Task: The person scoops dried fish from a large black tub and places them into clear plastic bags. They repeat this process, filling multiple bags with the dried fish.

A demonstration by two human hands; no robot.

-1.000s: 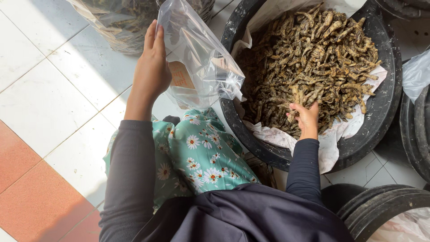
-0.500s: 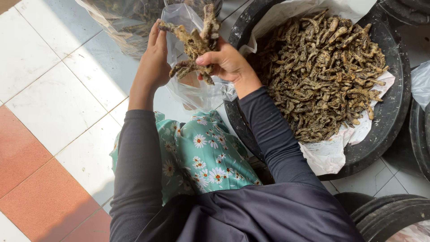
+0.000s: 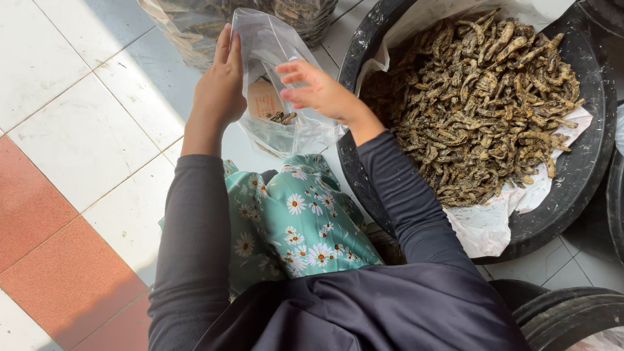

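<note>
I see the left hand point(image 3: 220, 88) gripping the left edge of a clear plastic bag point(image 3: 286, 123), holding it up over the white floor tiles point(image 3: 78, 130). The right hand point(image 3: 318, 91) hovers at the bag's mouth, fingers spread and released. A few dried fish point(image 3: 281, 117) lie inside. To the right sits a black tub point(image 3: 585, 175) heaped with them.

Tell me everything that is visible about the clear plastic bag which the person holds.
The clear plastic bag is thin, crinkled and see-through. It stands upright over the white floor tiles, its mouth open upward. The left hand holds its left edge; the open right hand hovers at its mouth, empty. Inside lie a few dried brown pieces and a tan card. Its base sits by the flowered cloth.
</note>
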